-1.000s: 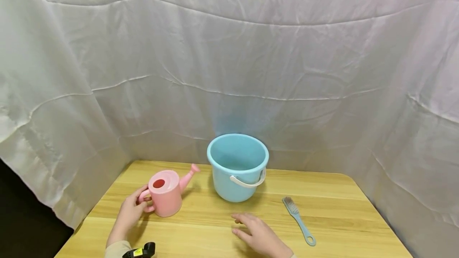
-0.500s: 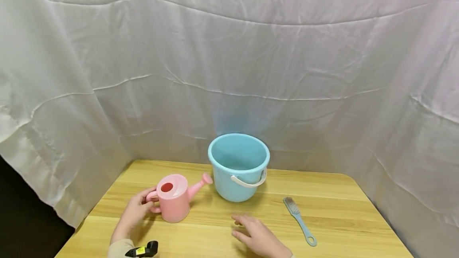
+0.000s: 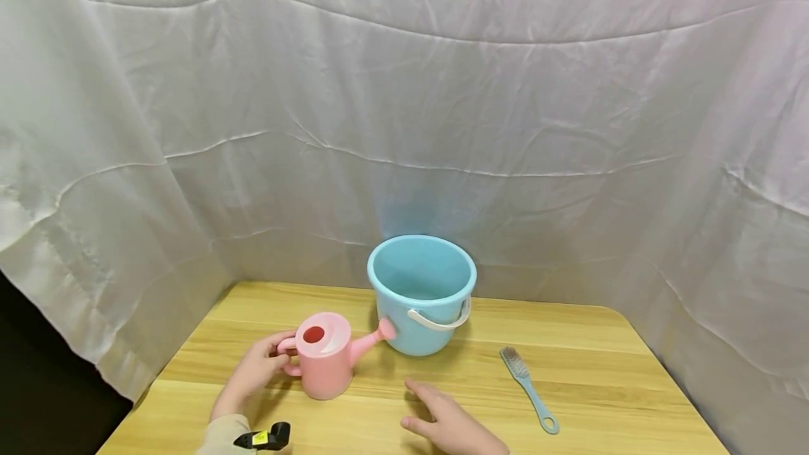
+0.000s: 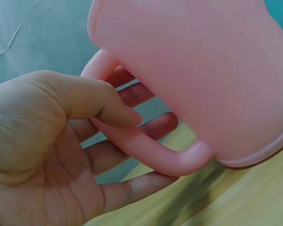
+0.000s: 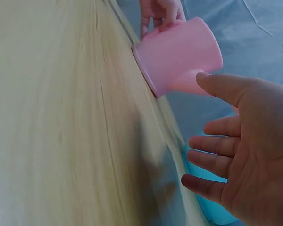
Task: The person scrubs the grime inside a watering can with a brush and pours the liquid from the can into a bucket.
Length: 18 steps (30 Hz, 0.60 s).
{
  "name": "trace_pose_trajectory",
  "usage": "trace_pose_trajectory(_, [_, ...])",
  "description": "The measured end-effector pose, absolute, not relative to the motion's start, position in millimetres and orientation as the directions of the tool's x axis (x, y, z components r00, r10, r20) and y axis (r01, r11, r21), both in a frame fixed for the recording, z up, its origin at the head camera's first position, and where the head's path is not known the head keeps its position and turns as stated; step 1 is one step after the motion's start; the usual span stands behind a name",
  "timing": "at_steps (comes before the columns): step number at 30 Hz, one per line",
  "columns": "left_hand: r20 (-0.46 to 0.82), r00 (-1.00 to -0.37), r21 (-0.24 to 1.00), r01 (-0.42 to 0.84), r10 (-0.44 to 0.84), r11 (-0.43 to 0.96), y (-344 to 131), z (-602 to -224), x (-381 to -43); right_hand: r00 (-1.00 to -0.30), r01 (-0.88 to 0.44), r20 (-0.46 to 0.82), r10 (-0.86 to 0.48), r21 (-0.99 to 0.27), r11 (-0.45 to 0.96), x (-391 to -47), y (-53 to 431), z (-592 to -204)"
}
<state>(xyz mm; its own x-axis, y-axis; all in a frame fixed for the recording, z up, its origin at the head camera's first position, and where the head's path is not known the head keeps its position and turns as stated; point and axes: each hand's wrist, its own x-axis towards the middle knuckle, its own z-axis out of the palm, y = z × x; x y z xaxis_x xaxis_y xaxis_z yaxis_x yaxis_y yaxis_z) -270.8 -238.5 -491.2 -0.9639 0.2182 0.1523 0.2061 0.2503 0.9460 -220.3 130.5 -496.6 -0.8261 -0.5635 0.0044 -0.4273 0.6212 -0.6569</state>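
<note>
My left hand point(image 3: 255, 369) grips the handle of a pink watering can point(image 3: 325, 364). In the left wrist view the thumb lies over the handle point(image 4: 146, 146) and the fingers pass round behind it. The can stands upright, its spout pointing right, and the sprinkler head overlaps the side of a light blue bucket point(image 3: 411, 328) in the head view; whether they touch I cannot tell. My right hand point(image 3: 449, 423) hovers in front of the bucket. In the right wrist view that hand point(image 5: 259, 155) has its fingers extended and apart, holding nothing.
A blue brush point(image 3: 529, 388) with pale bristles lies on the wooden table point(image 3: 607, 385), right of my right hand. The bucket's white handle point(image 3: 442, 323) hangs down at its front. A grey curtain point(image 3: 537, 216) encloses the back and sides.
My left hand has moved the watering can to the right and slightly nearer me, bringing its spout up to the bucket. The right hand's fingers have spread wider.
</note>
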Motion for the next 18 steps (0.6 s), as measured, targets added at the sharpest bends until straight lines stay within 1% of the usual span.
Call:
trace_pose_trajectory(6, [0.154,-0.948,0.935,0.231,0.279,0.268,-229,-492,-277,-0.831,-0.373,-0.001,-0.556,-0.741,0.559,-217,125,-499])
trace_pose_trajectory(12, [0.169,-0.924,0.927,0.267,0.343,0.264,-218,-491,-281,-0.834,-0.26,-0.03,-0.552,-0.859,0.44,-217,119,-497])
trace_pose_trajectory(16, [0.146,-0.919,0.93,0.254,0.365,0.266,-209,-490,-283,-0.831,-0.193,-0.043,-0.554,-0.913,0.36,-218,118,-498])
trace_pose_trajectory(18, [0.134,-0.911,0.938,0.244,0.39,0.247,-205,-489,-283,-0.826,-0.182,-0.05,-0.561,-0.919,0.349,-218,120,-497])
